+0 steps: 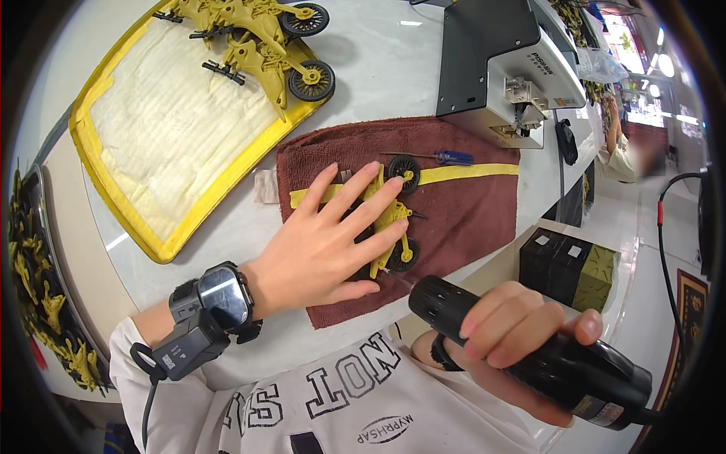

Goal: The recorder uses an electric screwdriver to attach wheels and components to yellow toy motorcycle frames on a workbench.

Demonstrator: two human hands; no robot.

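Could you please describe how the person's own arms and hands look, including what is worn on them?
The left hand and right hand are both ungloved. The left wrist wears a dark watch with a rounded rectangular face; beside it sits a black box-shaped device with a black cable. A pale sleeve covers part of the left arm. A black band circles the right wrist.

1. The left hand point(325, 234) hides part of the yellow toy bike point(393, 216).
2. The top edge cuts off the other bikes point(261, 30).
3. The far-off person point(622, 159) looks blurry.
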